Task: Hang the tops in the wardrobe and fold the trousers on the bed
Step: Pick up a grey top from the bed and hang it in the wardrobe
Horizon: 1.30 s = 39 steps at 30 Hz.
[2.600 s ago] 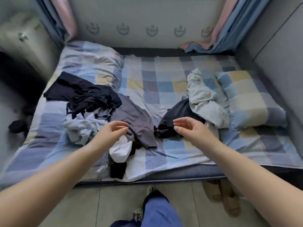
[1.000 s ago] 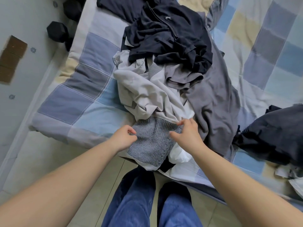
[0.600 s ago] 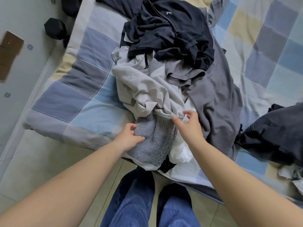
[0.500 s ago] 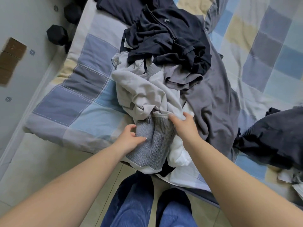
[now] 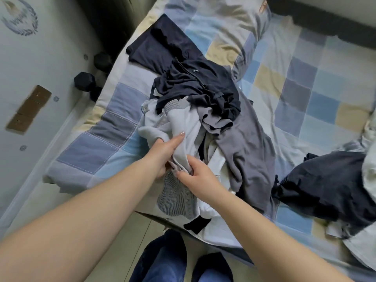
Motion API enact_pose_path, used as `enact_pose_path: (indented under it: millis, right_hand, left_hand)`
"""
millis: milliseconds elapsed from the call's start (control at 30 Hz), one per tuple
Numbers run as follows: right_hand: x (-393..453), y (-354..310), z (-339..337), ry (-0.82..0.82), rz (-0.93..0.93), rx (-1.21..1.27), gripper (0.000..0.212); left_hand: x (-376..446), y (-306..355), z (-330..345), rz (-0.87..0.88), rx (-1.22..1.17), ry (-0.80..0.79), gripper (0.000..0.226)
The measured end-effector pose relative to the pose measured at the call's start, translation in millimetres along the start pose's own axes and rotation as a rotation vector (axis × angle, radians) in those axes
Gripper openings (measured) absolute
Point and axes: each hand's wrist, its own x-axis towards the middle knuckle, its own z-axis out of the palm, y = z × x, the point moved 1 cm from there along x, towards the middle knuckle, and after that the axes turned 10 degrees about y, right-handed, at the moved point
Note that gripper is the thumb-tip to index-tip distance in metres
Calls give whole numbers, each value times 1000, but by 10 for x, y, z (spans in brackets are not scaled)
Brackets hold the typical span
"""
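My left hand [image 5: 162, 153] grips fold of pale grey top [image 5: 183, 127], fingers curled round cloth at near edge of bed [image 5: 97, 151]. My right hand [image 5: 195, 176] pinches same top just above its grey ribbed hem [image 5: 175, 200]. Top lies in heap, touching navy garment [image 5: 195, 86] and grey trousers [image 5: 244, 147]. Second dark garment [image 5: 325, 180] lies apart, at right.

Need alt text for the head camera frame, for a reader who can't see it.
Both hands, left hand and right hand, grip a light grey sweatshirt with a knitted hem, at the near edge of a clothes pile on a checked bed. Dark navy clothes and a grey garment lie beside and partly over it.
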Motion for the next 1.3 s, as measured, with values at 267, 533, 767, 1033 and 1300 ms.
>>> enact_pose_path:
  millis: [267, 533, 767, 1033, 1300]
  right_hand:
    - [-144, -549, -573, 226, 83, 41, 35]
    - [25, -1249, -969, 268, 250, -180, 25]
    - [-475, -1557, -1256, 354, 99, -4, 17]
    - [-1399, -2375, -1787, 271, -309, 140, 34]
    - [-2153, -2868, -2309, 340, -705, 78, 38]
  left_hand:
    - [-729, 297, 11, 322, 163, -96, 62]
    - [-1635, 434, 144, 547, 250, -269, 39]
    - [-2336, 419, 270, 676, 321, -252, 37]
    - [-3032, 688, 556, 822, 493, -156, 39]
    - [-3408, 959, 358, 1297, 272, -14, 11]
